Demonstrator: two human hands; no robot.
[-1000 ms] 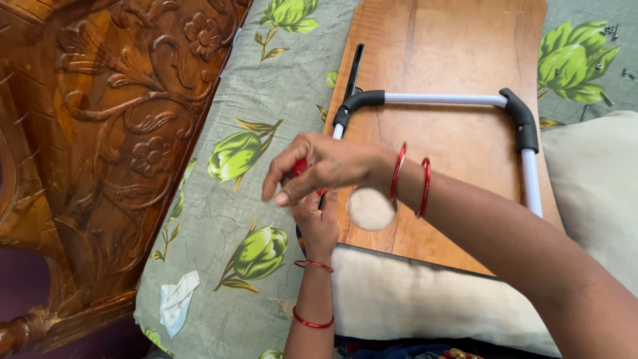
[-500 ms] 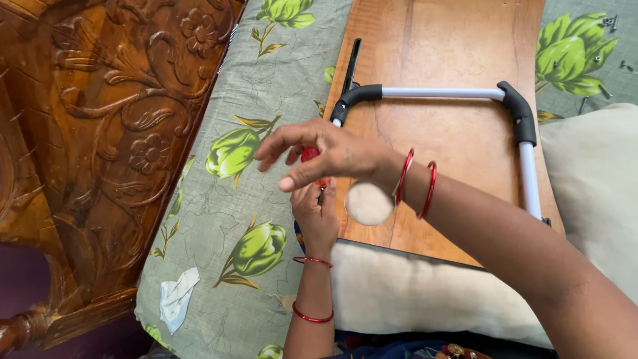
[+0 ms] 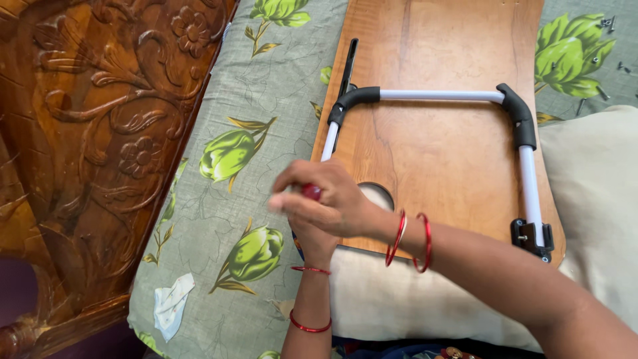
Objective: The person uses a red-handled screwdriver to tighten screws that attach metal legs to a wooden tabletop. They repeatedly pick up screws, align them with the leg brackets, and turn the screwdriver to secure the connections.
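A wooden lap table (image 3: 445, 153) lies upside down on the bed, with a U-shaped white tube leg (image 3: 442, 96) that has black corner joints folded flat on it. My right hand (image 3: 329, 203) hovers over the table's near left corner, its fingers curled around a red handle (image 3: 311, 192), and looks blurred. My left hand (image 3: 314, 240) comes up from below and sits right under the right hand at the same corner. Its fingers are hidden. Both wrists wear red bangles. A round cut-out (image 3: 379, 194) in the board shows just right of my hands.
A carved wooden headboard (image 3: 86, 146) runs along the left. A grey sheet (image 3: 259, 86) with green flower prints covers the bed, and a cream pillow (image 3: 598, 193) lies under the table's near end. Small screws (image 3: 606, 24) lie on the sheet at top right. A black bracket (image 3: 531, 238) holds the leg's right end.
My right hand has dropped toward me over the table's corner. Its spread fingers have curled around the red handle. The left hand has stayed beneath it.
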